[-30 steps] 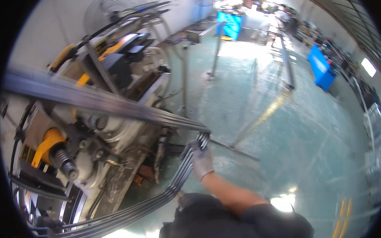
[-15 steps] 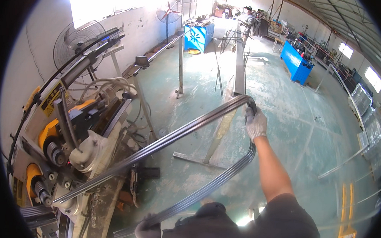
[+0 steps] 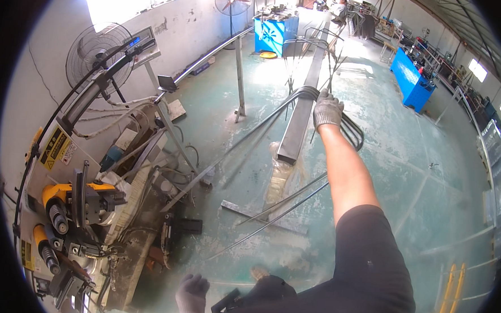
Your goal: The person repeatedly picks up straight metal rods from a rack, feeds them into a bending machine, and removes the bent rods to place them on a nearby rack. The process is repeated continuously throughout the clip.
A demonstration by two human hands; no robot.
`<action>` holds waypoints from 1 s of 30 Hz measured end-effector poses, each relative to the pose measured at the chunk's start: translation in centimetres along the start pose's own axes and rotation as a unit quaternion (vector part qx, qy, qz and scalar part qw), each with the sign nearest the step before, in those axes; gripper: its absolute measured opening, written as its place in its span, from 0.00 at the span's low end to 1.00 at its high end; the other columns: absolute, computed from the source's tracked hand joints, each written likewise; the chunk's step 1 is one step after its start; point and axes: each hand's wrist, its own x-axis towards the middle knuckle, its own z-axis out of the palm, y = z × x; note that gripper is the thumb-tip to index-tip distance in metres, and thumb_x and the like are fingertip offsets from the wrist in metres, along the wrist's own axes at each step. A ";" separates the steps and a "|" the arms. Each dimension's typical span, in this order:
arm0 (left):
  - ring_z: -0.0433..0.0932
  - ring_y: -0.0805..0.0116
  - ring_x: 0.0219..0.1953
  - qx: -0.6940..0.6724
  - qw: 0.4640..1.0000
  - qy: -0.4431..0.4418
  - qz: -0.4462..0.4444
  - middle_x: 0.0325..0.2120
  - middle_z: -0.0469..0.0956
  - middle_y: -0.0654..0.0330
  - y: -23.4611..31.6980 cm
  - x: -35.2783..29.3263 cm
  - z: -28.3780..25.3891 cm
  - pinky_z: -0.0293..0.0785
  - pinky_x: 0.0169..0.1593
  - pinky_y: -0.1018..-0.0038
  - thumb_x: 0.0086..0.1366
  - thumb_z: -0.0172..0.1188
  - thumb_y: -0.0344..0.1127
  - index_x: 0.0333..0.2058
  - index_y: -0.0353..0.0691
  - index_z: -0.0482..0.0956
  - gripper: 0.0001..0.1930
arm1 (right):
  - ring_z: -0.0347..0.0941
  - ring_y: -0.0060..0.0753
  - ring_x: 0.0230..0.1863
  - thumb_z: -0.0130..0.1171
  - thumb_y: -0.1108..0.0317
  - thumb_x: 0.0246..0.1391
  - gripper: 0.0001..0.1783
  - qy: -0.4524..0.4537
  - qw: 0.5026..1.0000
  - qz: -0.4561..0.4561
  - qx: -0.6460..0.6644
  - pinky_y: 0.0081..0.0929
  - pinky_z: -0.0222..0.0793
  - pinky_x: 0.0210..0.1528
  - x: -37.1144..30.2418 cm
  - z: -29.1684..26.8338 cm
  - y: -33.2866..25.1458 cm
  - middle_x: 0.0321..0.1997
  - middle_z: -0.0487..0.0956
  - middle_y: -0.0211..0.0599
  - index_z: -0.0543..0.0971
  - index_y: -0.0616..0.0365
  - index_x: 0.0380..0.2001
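My right hand (image 3: 327, 110), in a knitted work glove, is closed round a bundle of bent metal rods (image 3: 303, 93). The rods lie across the top of a long rectangular steel beam (image 3: 298, 130). One set of their legs slants down on the left of the beam, while rounded bends show at its right, beside my wrist. Low in the picture, near my body, my gloved left hand (image 3: 192, 295) is loosely curled with nothing visible in it. More bent rods (image 3: 316, 42) straddle the beam farther off.
A bending machine (image 3: 83, 204) with yellow parts and hoses stands on the left. A rail on metal legs (image 3: 240, 82) runs along that side. Ahead are two blue cabinets (image 3: 271, 36) (image 3: 411, 80), fans and another person (image 3: 340, 8). A metal foot bar (image 3: 264, 217) lies under the beam.
My right hand has carried the rods forward onto the beam. My left hand has let go of their near ends. The rods no longer reach over the machine.
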 end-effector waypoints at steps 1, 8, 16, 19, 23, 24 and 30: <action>0.85 0.43 0.48 -0.019 1.000 -0.013 -0.008 0.48 0.86 0.45 0.0 -0.1 -0.7 0.84 0.55 0.49 0.76 0.61 0.31 0.62 0.37 0.77 0.18 | 0.75 0.55 0.76 0.53 0.66 0.77 0.35 -0.015 1.000 0.003 -0.022 0.71 0.56 0.83 0.8 -0.1 -0.3 0.76 0.79 0.50 0.63 0.59 0.82; 0.78 0.40 0.68 -0.108 0.992 0.058 0.016 0.65 0.80 0.38 -4.3 -2.8 -8.7 0.76 0.73 0.44 0.81 0.58 0.35 0.64 0.33 0.81 0.19 | 0.45 0.57 0.93 0.49 0.64 0.78 0.40 -0.006 0.996 -0.030 -0.084 0.86 0.43 0.84 2.3 -1.7 -1.6 0.94 0.54 0.33 0.56 0.47 0.89; 0.77 0.39 0.66 -0.164 0.982 0.053 0.072 0.65 0.78 0.41 -8.7 -6.9 -18.9 0.74 0.73 0.41 0.81 0.61 0.42 0.62 0.35 0.79 0.20 | 0.87 0.61 0.61 0.39 0.57 0.84 0.28 -0.078 0.991 -0.090 0.061 0.57 0.85 0.58 -7.2 -5.6 -1.1 0.70 0.81 0.54 0.68 0.40 0.80; 0.71 0.43 0.72 -0.156 0.974 0.141 0.084 0.68 0.75 0.40 -8.6 -10.2 -21.3 0.62 0.80 0.40 0.79 0.63 0.46 0.65 0.35 0.77 0.25 | 0.89 0.66 0.52 0.41 0.56 0.83 0.23 -0.029 0.984 -0.143 0.099 0.61 0.83 0.55 -15.1 -9.6 -2.2 0.50 0.90 0.57 0.80 0.43 0.68; 0.79 0.46 0.47 0.287 0.921 0.064 0.255 0.39 0.80 0.49 -8.1 -16.0 -24.9 0.77 0.54 0.53 0.71 0.63 0.34 0.41 0.40 0.82 0.05 | 0.88 0.61 0.54 0.54 0.53 0.76 0.20 -0.020 0.970 -0.165 0.179 0.55 0.82 0.59 -25.6 -16.0 -3.0 0.52 0.90 0.52 0.88 0.42 0.60; 0.80 0.46 0.41 0.473 0.812 0.099 0.328 0.32 0.80 0.52 -8.9 -17.8 -26.1 0.80 0.47 0.56 0.68 0.63 0.31 0.33 0.40 0.82 0.04 | 0.87 0.62 0.53 0.55 0.51 0.76 0.20 -0.005 0.967 -0.150 0.205 0.56 0.82 0.58 -28.5 -17.5 -3.2 0.51 0.90 0.52 0.88 0.42 0.60; 0.84 0.48 0.51 0.082 0.920 0.184 0.335 0.47 0.81 0.48 -17.3 -30.7 -34.7 0.84 0.59 0.52 0.76 0.67 0.41 0.55 0.39 0.76 0.17 | 0.86 0.65 0.47 0.59 0.51 0.78 0.19 -0.043 0.925 -0.236 0.294 0.54 0.79 0.48 -46.3 -24.1 -10.2 0.43 0.90 0.55 0.89 0.52 0.47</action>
